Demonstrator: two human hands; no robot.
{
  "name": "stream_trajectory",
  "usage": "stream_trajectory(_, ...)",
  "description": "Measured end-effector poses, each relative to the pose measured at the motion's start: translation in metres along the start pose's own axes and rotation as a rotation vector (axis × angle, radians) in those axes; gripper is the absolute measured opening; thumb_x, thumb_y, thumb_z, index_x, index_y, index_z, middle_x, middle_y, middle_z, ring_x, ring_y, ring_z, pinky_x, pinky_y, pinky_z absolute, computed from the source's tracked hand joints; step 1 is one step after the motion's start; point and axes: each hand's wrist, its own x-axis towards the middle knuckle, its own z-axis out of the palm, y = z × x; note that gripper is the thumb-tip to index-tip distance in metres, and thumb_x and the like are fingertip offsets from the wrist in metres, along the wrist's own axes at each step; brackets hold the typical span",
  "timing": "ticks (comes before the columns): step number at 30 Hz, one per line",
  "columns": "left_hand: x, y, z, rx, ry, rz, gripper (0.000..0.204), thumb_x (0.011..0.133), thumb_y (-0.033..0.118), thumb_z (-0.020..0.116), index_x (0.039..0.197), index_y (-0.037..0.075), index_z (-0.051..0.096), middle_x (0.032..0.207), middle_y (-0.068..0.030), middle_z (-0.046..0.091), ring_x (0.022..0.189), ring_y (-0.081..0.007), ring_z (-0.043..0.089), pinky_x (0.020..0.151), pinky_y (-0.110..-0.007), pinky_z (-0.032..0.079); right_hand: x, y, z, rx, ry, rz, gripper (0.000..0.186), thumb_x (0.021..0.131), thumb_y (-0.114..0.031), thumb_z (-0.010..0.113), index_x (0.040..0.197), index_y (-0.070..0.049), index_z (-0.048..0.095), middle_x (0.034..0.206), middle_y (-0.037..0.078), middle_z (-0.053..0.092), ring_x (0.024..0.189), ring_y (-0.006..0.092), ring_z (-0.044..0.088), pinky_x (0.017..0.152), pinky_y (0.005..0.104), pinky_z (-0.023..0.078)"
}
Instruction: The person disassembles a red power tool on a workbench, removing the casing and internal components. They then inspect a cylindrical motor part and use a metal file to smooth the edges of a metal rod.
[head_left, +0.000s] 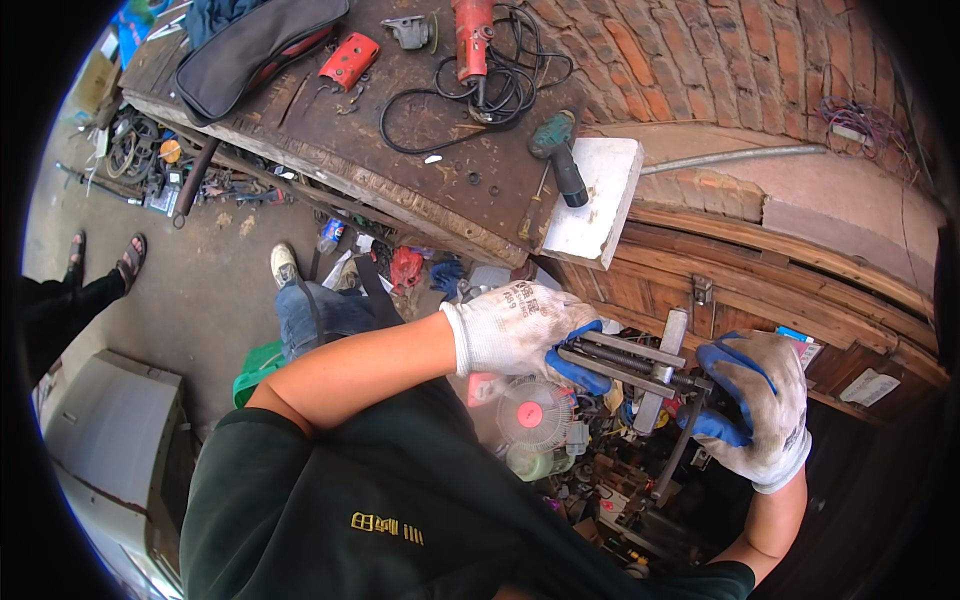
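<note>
A steel puller (645, 384) with long parallel bars, a crosspiece, a threaded rod and a sliding T-bar handle (680, 450) is held out in front of me. My left hand (525, 335), in a white knitted glove with blue coated fingers, is closed round the ends of its bars. At the tool's other end my right hand (755, 395), gloved alike, curves about the rod's head. Thumb and fingers stand apart there, with the lower fingertips close beside the T-bar; whether they touch it I cannot tell.
On the wooden workbench (400, 180) lie a red corded power tool (472, 45), a green cordless tool (562, 155) and a dark bag (255, 60). Below my hands are a fan (535, 415) and cluttered parts. A brick wall (690, 60) rises behind. Another person's feet (130, 255) show at left.
</note>
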Motion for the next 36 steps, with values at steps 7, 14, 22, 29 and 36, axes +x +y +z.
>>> stream_trajectory(7,0.001,0.003,0.000,-0.031,-0.019,-0.048,0.051,0.078,0.044,0.078,0.109,0.006,0.066,0.095,-0.0144,0.067,0.089,-0.0342,0.066,0.079,-0.041,0.054,0.001,0.001,0.004,-0.111,-0.030,-0.097,0.041,0.065,-0.018,0.078,0.103,-0.006,0.068,0.101,0.012,0.065,0.089,0.0315,0.063,0.076,0.0451,0.051)
stream_trajectory(14,0.002,0.008,-0.007,-0.081,-0.047,-0.096,0.046,0.077,0.043,0.078,0.101,0.006,0.065,0.090,-0.0147,0.066,0.086,-0.0350,0.065,0.076,-0.041,0.053,0.000,0.004,0.005,-0.219,0.054,-0.234,0.036,0.067,-0.012,0.077,0.101,-0.010,0.069,0.106,0.011,0.065,0.098,0.0330,0.064,0.079,0.0492,0.055)
stream_trajectory(22,0.003,0.003,-0.005,-0.072,-0.057,-0.087,0.043,0.075,0.040,0.079,0.097,0.006,0.065,0.091,-0.0143,0.066,0.084,-0.0351,0.064,0.075,-0.042,0.053,-0.003,-0.002,0.009,0.338,-0.029,0.197,0.043,0.064,-0.012,0.086,0.098,0.001,0.064,0.081,0.012,0.066,0.065,0.0295,0.064,0.059,0.0379,0.050)
stream_trajectory(29,0.000,-0.005,0.001,-0.055,0.011,-0.042,0.048,0.075,0.040,0.079,0.106,0.007,0.064,0.094,-0.0137,0.066,0.087,-0.0342,0.065,0.077,-0.041,0.054,0.003,0.005,0.008,0.217,0.032,0.075,0.064,0.064,-0.030,0.088,0.113,0.001,0.062,0.108,0.020,0.069,0.096,0.0362,0.066,0.082,0.0468,0.051)
stream_trajectory(36,0.005,0.003,-0.005,-0.073,-0.043,-0.083,0.049,0.074,0.040,0.079,0.106,0.007,0.065,0.095,-0.0133,0.067,0.087,-0.0340,0.066,0.077,-0.040,0.054,0.007,0.003,0.013,0.231,-0.086,0.041,0.062,0.065,-0.016,0.084,0.120,0.001,0.061,0.114,0.022,0.064,0.095,0.0390,0.065,0.080,0.0463,0.051)
